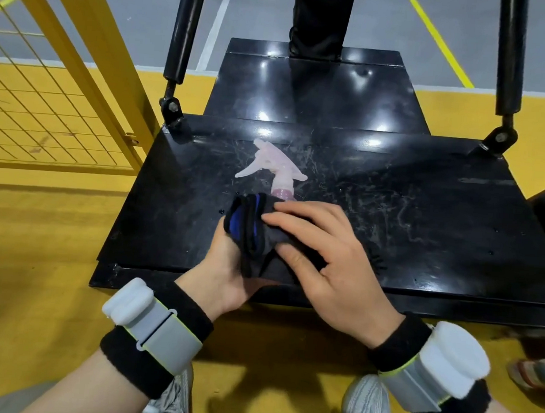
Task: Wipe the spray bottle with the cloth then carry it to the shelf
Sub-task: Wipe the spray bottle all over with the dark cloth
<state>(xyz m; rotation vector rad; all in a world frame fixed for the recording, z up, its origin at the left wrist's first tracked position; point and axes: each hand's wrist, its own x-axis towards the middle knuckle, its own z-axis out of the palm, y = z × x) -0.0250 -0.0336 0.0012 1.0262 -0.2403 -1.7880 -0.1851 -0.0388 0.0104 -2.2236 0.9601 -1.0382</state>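
A spray bottle (pixel 275 168) with a pale pink trigger head lies over the black platform (pixel 423 215), its head pointing away from me. Its body is hidden under a black and blue cloth (pixel 252 227). My left hand (pixel 222 267) holds the wrapped bottle from below on the left side. My right hand (pixel 319 250) lies on top, with fingers and thumb curled over the cloth. Both wrists wear black bands with grey and white devices.
A yellow mesh fence (pixel 47 106) stands at the left. Two black struts (pixel 181 50) rise from the platform's back corners. A person's dark legs (pixel 321 17) stand on the raised black step behind. My grey shoes (pixel 367 407) show on the yellow floor below.
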